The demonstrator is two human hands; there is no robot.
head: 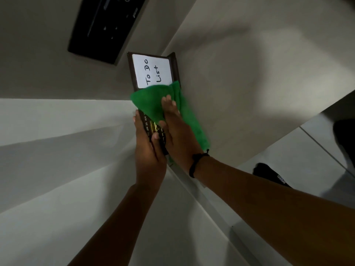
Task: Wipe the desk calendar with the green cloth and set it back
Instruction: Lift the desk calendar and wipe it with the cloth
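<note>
The desk calendar (151,126) is a dark block with gold month lettering (JUN, JUL, AUG), held up in front of me. My left hand (148,148) grips its lower left side, thumb across the face. The green cloth (151,103) lies draped over the calendar's upper part and hangs down its right side. My right hand (174,127) presses flat on the cloth, fingers stretched toward the top. Most of the calendar is hidden under cloth and hands.
A dark-framed white board (153,71) reading "To Do List" stands just beyond the cloth on the pale desk surface (240,83). A black flat device (103,25) lies farther back at the left. A dark shoe (269,174) shows on the floor at the right.
</note>
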